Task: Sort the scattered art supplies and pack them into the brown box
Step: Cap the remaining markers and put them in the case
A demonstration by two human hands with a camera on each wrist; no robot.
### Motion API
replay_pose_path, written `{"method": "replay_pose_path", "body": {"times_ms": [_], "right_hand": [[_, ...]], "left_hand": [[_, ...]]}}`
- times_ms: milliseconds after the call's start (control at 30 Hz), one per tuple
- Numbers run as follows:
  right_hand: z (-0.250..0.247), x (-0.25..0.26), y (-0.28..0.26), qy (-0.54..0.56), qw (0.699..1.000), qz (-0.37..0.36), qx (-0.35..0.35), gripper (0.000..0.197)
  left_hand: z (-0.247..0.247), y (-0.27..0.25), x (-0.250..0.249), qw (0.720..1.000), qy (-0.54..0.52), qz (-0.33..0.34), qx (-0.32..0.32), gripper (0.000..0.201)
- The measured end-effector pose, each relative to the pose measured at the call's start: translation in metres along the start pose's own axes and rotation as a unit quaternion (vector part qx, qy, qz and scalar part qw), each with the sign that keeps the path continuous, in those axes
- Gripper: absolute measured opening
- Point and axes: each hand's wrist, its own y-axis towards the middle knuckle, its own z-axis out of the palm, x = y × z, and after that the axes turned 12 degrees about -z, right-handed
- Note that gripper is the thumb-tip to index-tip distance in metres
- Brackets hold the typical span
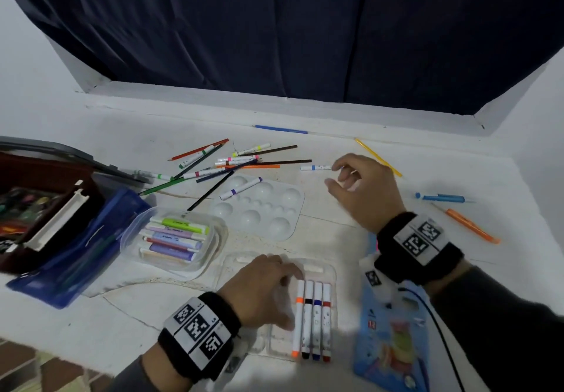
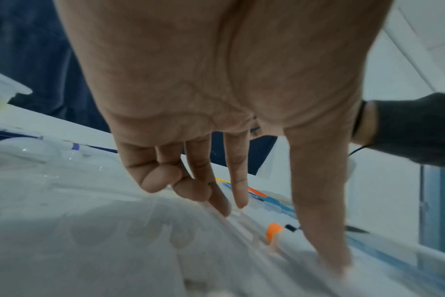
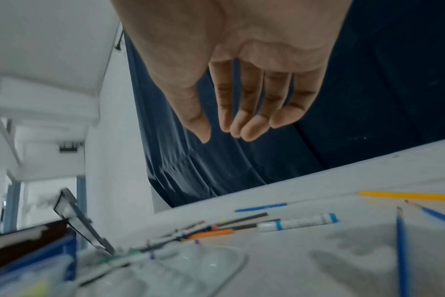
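Nearest us, at six o'clock, our left hand (image 1: 262,288) rests on a clear marker tray (image 1: 331,272), fingers spread fairly wide and fairly straight, tips and thumb pressing on the plastic, gripping nothing. Just right of the thumb four markers (image 1: 312,318) lie side by side in the tray, capped orange, black, blue and red. At five o'clock, beside the tray, lies a blue pack (image 1: 393,339), partly under our right forearm.

At nine o'clock a clear tub (image 1: 174,239) holds pastel highlighters. Left of it sits a blue pouch (image 1: 76,257), and against that the brown box (image 1: 55,208), open, with coloured supplies and a white strip inside.

Toward the centre a white palette (image 1: 259,205) carries a purple-banded marker (image 1: 241,188). At two o'clock our right hand (image 1: 363,190) hovers above the table (image 1: 335,239), fingers loosely bent and close together, thumb a little apart, holding nothing. Just beyond its fingertips lies a blue-banded marker (image 1: 316,167). At three o'clock rest a blue tool (image 1: 442,198) and an orange one (image 1: 471,225).

Farther off, at eleven o'clock, pencils and markers form a crossed heap (image 1: 232,161). A yellow pencil (image 1: 377,156) lies at one o'clock and a blue pencil (image 1: 280,129) at twelve, near the sill, with a dark curtain (image 1: 290,31) behind.
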Motion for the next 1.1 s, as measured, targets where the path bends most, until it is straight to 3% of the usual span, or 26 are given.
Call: {"method": "replay_pose_path", "body": {"times_ms": [100,200,367,433,567,633,733,800,900,1100], "right_hand": [[0.018,-0.042,0.05,-0.08,0.986,0.008,0.143,0.02],[0.036,-0.074,0.092,-0.186,0.943,0.002,0.275,0.03],[0.064,-0.091,0.111,-0.32,0.868,-0.013,0.378,0.018],[0.072,-0.092,0.112,-0.34,0.856,-0.017,0.389,0.016],[0.075,-0.094,0.109,-0.336,0.867,-0.025,0.368,0.01],[0.068,-0.091,0.107,-0.282,0.899,-0.012,0.336,0.009],[0.05,-0.084,0.098,-0.137,0.962,0.029,0.234,0.01],[0.035,-0.075,0.087,-0.028,0.988,0.042,0.149,0.011],[0.014,-0.054,0.063,0.074,0.995,0.037,0.056,0.012],[-0.006,-0.022,0.017,0.165,0.982,0.091,-0.006,0.014]], "left_hand": [[0.0,-0.001,0.005,0.992,-0.101,0.011,-0.072,0.043],[0.0,-0.008,0.009,0.97,-0.182,-0.004,-0.16,0.029],[-0.007,-0.021,0.014,0.938,-0.272,-0.017,-0.213,0.021],[-0.013,-0.024,0.012,0.925,-0.296,-0.025,-0.237,0.014],[-0.038,-0.019,0.006,0.901,-0.299,-0.041,-0.311,0.012],[-0.061,-0.01,0.005,0.9,-0.267,-0.049,-0.341,0.014],[-0.105,0.017,0.018,0.928,-0.15,-0.081,-0.332,0.024],[-0.136,0.045,0.027,0.95,-0.081,-0.115,-0.278,0.024],[-0.17,0.091,0.034,0.968,0.054,-0.17,-0.178,0.022],[-0.167,0.158,0.045,0.938,0.275,-0.21,0.0,0.035]]}}
